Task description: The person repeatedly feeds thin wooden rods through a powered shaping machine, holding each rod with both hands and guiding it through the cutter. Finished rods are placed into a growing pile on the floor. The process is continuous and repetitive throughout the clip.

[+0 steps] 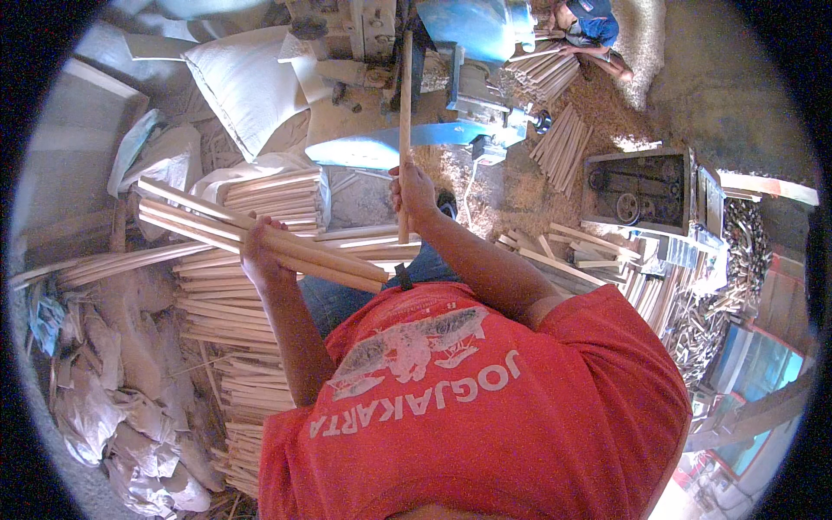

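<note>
My left hand (264,251) is closed around a small bundle of pale wooden sticks (189,217), which slants from upper left down toward my waist. Just right of it, my right hand (416,192) grips a single wooden stick (406,95) near its lower part. That stick points away from me, its far end reaching a dark gap in the blue machine (381,147). Whether the tip touches the machine I cannot tell. Below and left of my left hand, long stacks of similar sticks (251,329) lie in layers.
A stuffed white sack (247,87) leans left of the machine. Crumpled pale sacks (130,425) line the left side. At the far right, another person (594,24) reaches toward a fanned pile of sticks (548,74). An open-sided housing with pulleys (641,192) stands at right.
</note>
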### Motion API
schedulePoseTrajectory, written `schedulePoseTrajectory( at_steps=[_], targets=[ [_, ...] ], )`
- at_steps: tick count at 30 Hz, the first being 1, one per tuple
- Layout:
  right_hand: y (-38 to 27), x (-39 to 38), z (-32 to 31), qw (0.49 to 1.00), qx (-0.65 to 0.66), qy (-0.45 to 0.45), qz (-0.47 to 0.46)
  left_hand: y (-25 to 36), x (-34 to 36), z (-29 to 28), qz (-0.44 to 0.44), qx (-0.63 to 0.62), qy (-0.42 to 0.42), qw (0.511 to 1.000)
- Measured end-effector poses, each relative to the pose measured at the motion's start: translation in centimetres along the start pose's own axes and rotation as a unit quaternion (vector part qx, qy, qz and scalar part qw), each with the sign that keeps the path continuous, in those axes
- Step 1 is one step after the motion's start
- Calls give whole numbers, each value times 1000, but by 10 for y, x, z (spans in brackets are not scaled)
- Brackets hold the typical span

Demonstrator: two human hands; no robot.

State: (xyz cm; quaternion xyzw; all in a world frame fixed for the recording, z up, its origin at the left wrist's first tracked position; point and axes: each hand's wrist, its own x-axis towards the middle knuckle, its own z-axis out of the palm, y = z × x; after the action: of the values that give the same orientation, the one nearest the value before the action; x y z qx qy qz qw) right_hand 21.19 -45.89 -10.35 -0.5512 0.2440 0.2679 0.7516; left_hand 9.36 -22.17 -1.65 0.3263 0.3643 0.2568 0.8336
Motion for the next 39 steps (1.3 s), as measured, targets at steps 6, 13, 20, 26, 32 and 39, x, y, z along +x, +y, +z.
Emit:
schedulePoseTrajectory(
  at_steps=[6, 13, 20, 26, 32, 39],
  targets=[
    [0, 15, 3, 998, -49, 3, -43, 0, -3, 6, 14, 12, 7, 1000],
    [-12, 33, 12, 984, -148, 52, -82, -7, -2, 0, 8, 12, -4, 1000],
    [-3, 45, 6, 936, -309, 52, -161, -17, -8, -1, 16, 22, 13, 1000],
    [-23, 42, 18, 834, -485, 76, -252, -26, -17, 4, 24, 79, 57, 995],
    [-25, 63, 47, 848, -469, 85, -233, -42, -16, -10, 34, 119, 62, 990],
    [-14, 112, 33, 763, -485, 108, -412, -59, -22, -20, 68, 109, 38, 991]
  ],
)
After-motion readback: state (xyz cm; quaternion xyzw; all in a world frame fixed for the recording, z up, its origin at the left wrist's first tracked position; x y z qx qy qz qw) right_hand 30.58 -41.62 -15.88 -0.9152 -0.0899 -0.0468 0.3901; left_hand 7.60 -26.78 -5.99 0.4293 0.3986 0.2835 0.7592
